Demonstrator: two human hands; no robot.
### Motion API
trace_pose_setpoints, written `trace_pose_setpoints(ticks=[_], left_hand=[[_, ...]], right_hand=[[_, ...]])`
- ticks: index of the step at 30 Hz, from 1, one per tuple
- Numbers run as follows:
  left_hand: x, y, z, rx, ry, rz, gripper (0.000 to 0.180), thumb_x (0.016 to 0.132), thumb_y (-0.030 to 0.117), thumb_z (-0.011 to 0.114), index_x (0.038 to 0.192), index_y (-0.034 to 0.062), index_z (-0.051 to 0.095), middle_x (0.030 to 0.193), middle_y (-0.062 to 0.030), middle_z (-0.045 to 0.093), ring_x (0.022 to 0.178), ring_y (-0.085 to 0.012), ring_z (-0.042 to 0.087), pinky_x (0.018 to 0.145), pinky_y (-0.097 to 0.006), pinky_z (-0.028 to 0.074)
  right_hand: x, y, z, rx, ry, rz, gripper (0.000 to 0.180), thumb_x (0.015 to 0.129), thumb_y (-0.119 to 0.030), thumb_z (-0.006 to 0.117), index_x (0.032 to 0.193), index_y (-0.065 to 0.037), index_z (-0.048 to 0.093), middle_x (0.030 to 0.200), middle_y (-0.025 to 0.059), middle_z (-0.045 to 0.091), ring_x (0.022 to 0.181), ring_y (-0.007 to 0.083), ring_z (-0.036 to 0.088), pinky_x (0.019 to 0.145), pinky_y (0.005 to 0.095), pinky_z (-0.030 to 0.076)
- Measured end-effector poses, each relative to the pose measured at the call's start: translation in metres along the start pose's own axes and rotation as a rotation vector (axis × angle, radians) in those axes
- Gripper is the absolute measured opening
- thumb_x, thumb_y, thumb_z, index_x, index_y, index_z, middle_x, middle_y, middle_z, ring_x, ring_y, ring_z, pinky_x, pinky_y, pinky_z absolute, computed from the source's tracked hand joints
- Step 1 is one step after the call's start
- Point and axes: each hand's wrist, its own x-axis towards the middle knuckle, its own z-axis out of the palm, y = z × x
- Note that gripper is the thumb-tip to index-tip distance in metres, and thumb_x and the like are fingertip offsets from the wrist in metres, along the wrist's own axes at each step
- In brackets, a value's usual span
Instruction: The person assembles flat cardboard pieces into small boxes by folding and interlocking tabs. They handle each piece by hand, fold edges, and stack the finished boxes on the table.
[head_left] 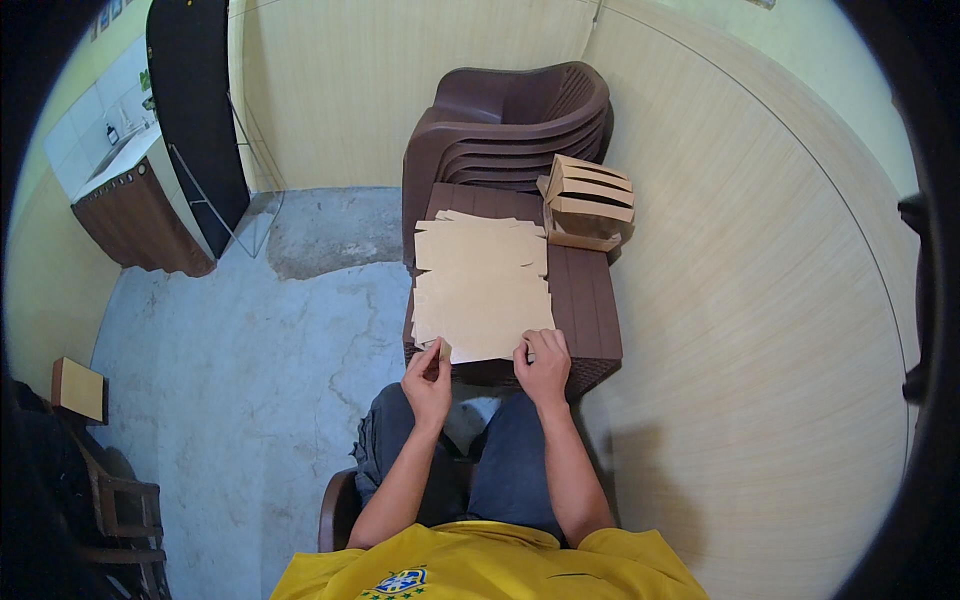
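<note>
A stack of flat tan cardboard box blanks [482, 285], with notches along the side edges, lies on a brown slatted plastic table [585, 310] in front of my knees. At the near left corner of the top blank, my left hand [428, 388] is closed in a pinch, thumb against fingertips. My right hand [544, 366] has its fingers curled over the near right corner, closed on the edge. The top blank lies nearly flat. Its far edge is slightly offset from the sheets beneath, whose tabs stick out behind and to the left.
Folded cardboard boxes [590, 205] sit at the table's far right corner, beside the panelled wall [760, 300]. Stacked brown plastic chairs [510, 120] stand behind the table. On the left are a curtained sink counter [145, 215], a black panel [195, 110] and a wooden chair [125, 510].
</note>
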Motion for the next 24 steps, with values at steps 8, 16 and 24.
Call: trace_pose_setpoints(ticks=[8,16,24], left_hand=[[0.0,0.004,0.002,0.162,-0.046,0.004,0.043,0.093,-0.005,0.07,0.134,0.0061,0.078,0.103,-0.0071,0.072,0.087,-0.0125,0.069,0.082,-0.026,0.056],[0.012,0.003,-0.003,-0.396,-0.134,-0.433,0.031,0.101,-0.001,0.068,0.13,-0.0018,0.077,0.11,-0.011,0.077,0.091,-0.0147,0.074,0.08,-0.028,0.062],[0.035,0.015,-0.013,-0.262,-0.239,-0.449,0.021,0.104,0.003,0.069,0.121,-0.008,0.076,0.095,-0.0131,0.079,0.078,-0.017,0.077,0.069,-0.03,0.067]], right_hand=[[-0.001,0.0,0.004,0.004,0.018,-0.005,0.01,0.083,-0.003,0.072,0.093,-0.003,0.071,0.092,0.0134,0.067,0.089,0.0362,0.064,0.078,0.0478,0.054],[-0.001,-0.002,0.005,0.0,0.011,0.021,0.008,0.084,-0.004,0.071,0.092,-0.004,0.071,0.092,0.0127,0.066,0.091,0.0362,0.063,0.08,0.0468,0.053],[-0.002,0.011,0.004,0.075,0.016,0.05,0.015,0.093,-0.004,0.07,0.106,-0.002,0.076,0.091,0.014,0.07,0.087,0.0348,0.065,0.079,0.0442,0.053]])
